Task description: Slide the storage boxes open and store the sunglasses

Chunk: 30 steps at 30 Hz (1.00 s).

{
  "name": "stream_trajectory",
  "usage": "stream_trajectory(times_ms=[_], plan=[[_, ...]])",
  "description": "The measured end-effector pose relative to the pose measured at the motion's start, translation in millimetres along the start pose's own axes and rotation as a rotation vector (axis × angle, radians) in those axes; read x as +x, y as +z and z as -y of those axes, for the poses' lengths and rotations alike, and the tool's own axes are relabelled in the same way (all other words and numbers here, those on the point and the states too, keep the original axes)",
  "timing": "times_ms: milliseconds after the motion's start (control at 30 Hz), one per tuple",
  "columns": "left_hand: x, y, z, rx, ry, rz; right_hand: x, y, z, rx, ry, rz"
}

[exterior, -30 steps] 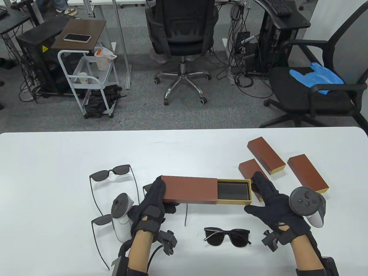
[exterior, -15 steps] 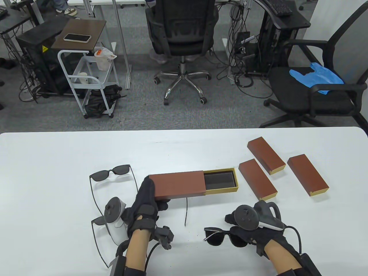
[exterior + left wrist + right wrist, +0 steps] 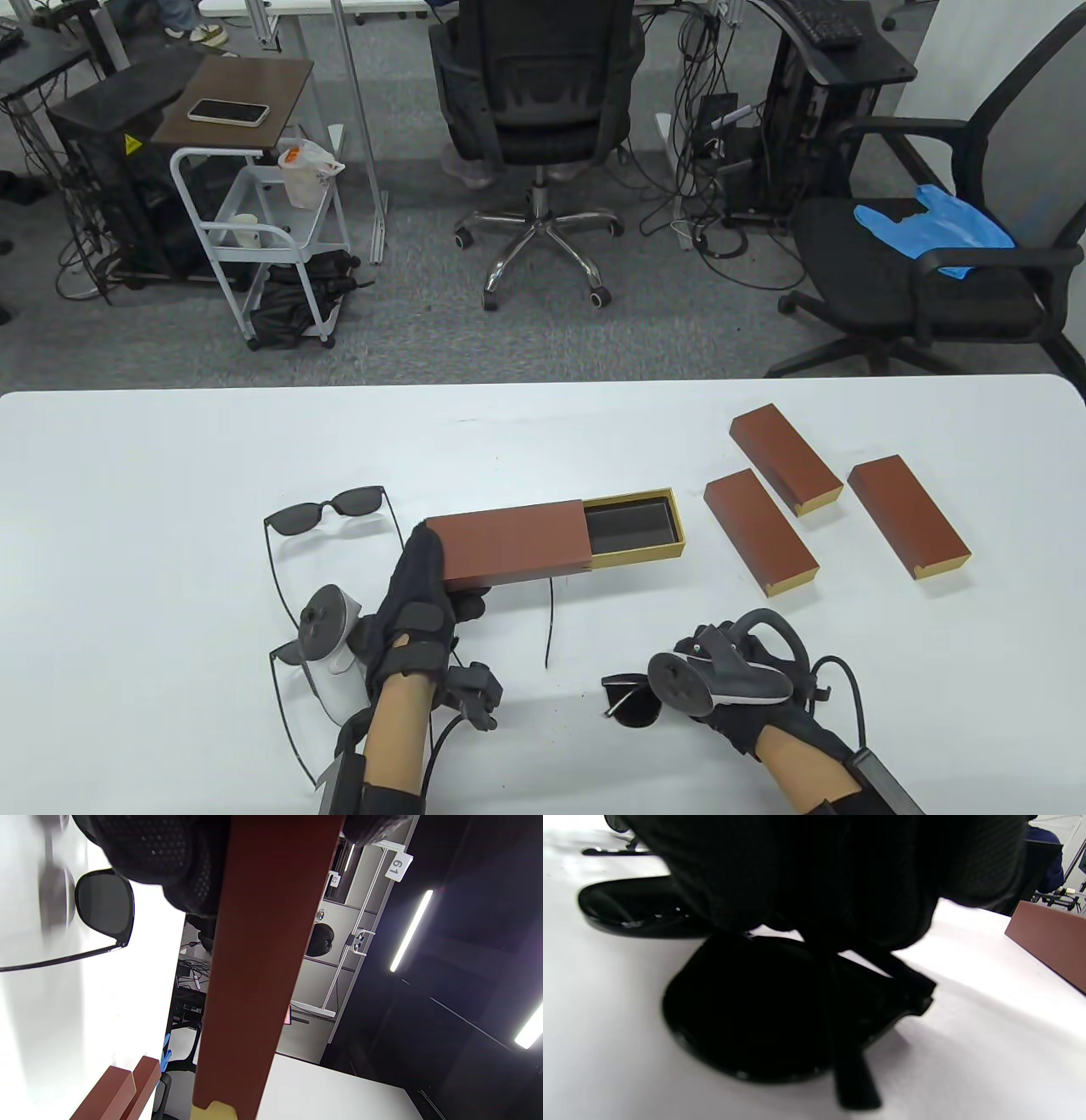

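Table view, from 9 o'clock: a thin-framed pair of black sunglasses (image 3: pixel 327 511) lies unfolded on the white worktop (image 3: pixel 170 475). The left hand (image 3: pixel 416 594) curls its fingers around the left end of the brown sliding storage box (image 3: pixel 507 543), its gold drawer (image 3: pixel 636 526) pulled out toward 3 o'clock. Toward 5 o'clock, the right hand (image 3: pixel 738 679) covers the folded black sunglasses (image 3: pixel 632 700); whether its fingers pinch them cannot be told. 3 closed brown boxes (image 3: pixel 785 458) lie at 2 o'clock.

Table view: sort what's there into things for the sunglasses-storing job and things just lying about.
For the job:
open storage box, gripped by left hand
folded sunglasses under right hand
two unfolded sunglasses
three closed boxes

Lying about:
phone
blue bag
office chairs
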<state>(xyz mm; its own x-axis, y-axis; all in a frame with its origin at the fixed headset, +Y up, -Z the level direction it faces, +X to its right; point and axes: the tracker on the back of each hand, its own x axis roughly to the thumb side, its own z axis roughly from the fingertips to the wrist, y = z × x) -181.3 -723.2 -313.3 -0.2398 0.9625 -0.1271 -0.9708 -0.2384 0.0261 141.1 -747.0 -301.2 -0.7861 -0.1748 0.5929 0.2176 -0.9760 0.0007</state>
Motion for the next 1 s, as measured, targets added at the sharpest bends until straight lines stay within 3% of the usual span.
stream_trajectory(times_ms=[133,300,700,833,1000], plan=[[-0.3,-0.1,-3.3,0.015,0.003,-0.001,-4.2,1.8,7.3,-0.039,-0.039,-0.024],[-0.8,-0.7,-7.3,0.031,0.007,-0.007,-12.6,10.0,38.3,-0.184,-0.077,-0.05],[-8.2,-1.3,-3.7,0.025,-0.007,-0.03,-55.4,39.6,170.1,-0.456,-0.111,-0.206],[-12.8,-1.7,5.3,-0.01,-0.014,-0.045,-58.6,37.4,191.3,-0.453,0.015,-0.274],[-12.5,-1.7,15.4,-0.078,-0.013,-0.044,-58.3,30.6,196.1,-0.397,0.151,-0.318]])
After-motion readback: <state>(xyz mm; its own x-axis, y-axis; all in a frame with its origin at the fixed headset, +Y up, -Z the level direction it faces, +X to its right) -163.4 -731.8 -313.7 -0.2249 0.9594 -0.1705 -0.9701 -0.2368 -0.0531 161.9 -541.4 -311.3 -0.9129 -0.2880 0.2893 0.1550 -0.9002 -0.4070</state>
